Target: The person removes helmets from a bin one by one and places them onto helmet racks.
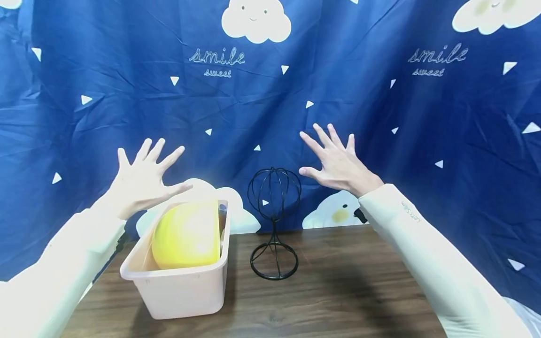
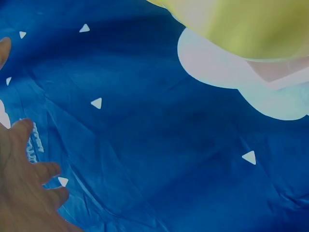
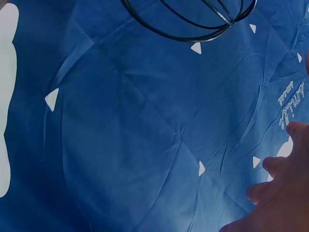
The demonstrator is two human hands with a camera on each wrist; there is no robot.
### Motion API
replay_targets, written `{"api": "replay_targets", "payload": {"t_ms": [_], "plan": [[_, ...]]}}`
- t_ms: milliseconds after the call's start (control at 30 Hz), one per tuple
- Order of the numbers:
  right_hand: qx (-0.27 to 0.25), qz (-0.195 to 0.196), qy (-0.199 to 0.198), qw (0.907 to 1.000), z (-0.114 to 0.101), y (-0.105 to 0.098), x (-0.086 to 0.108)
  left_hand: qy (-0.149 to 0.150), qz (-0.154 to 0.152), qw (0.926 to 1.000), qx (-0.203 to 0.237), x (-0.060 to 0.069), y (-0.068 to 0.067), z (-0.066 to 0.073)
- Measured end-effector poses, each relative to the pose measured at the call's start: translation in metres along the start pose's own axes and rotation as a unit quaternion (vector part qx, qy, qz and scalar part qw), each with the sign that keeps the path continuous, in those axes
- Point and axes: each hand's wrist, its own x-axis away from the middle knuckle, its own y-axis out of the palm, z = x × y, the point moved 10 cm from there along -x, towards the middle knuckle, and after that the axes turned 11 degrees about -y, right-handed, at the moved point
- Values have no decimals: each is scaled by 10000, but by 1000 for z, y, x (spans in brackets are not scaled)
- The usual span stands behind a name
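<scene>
Pretty much at square one, I'd say: left hand and right hand both spread wide, holding nothing. Yellow rounded thing sits in the pale bin, black wire stand stands bare on the table.

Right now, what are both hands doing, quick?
Left hand: open, fingers spread, holding nothing.
Right hand: open, fingers spread, holding nothing.

Your bare left hand, fingers apart, before a wrinkled blue fabric curtain
At upper right you see a smooth, rounded yellow object overlapping a white cloud print; small white triangles dot the curtain.
</scene>
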Motion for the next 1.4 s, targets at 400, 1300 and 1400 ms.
{"api": "replay_targets", "payload": {"t_ms": [400, 1300, 1400], "plan": [[-144, 10, -173, 9997, -22, 5, -13, -107, -132, 9998, 64, 5, 5, -10], [-486, 35, -656, 9967, -79, 27, -39, -273, -209, 9978, 561, 32, 24, -39], [-484, 26, -724, 9962, -87, 30, -42, -277, -241, 9979, 533, 37, 28, -43]]}}
